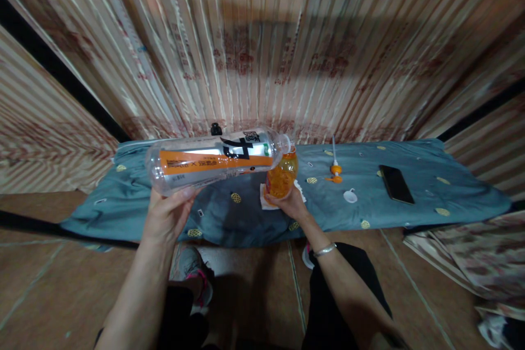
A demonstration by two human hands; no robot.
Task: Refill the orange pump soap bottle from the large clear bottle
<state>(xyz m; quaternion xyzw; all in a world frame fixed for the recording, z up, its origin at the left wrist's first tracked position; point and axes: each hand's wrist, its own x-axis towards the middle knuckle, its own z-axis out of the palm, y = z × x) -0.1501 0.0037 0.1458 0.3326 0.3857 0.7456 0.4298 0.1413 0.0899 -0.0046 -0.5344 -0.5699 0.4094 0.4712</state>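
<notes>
My left hand [172, 210] grips a large clear plastic bottle [217, 158] with a silver and orange label. It lies nearly level in the air, its uncapped mouth pointing right. That mouth is at the top opening of a small orange see-through bottle [283, 175]; whether the two touch I cannot tell. My right hand [289, 202] is wrapped round the lower part of the orange bottle and holds it slightly tilted. Under it a white tissue [266, 199] shows on the cloth. An orange pump top [336, 170] with a pale dip tube lies to the right.
A blue-green cloth with pineapple prints [229, 224] covers the low bench-like surface. On it a dark phone [396, 184] lies at the right. A small black object [216, 129] stands at the back edge. Behind hangs a striped curtain [262, 54], with dark frame bars [61, 65] at the sides.
</notes>
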